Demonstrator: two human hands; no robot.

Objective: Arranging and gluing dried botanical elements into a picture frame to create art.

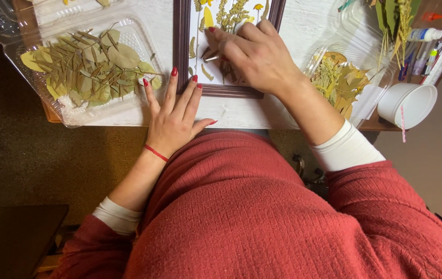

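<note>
Already well along: dark wooden frame [216, 90] on white table [303, 31] holds several pressed sprigs. R hand [254, 54] curled over lower centre, fingertips pinching a small dried stem [211, 58]. L hand [172, 121] flat, holding nothing, steadying frame edge. Trays w/ leaves [92, 67] not yet used up; lower panel partly bare.

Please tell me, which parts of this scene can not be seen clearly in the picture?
- Head view: the top of the dark wooden frame is cut off by the upper edge.
- The right hand hides what its fingers press.
- The glue tubes are too small to tell apart.
</note>
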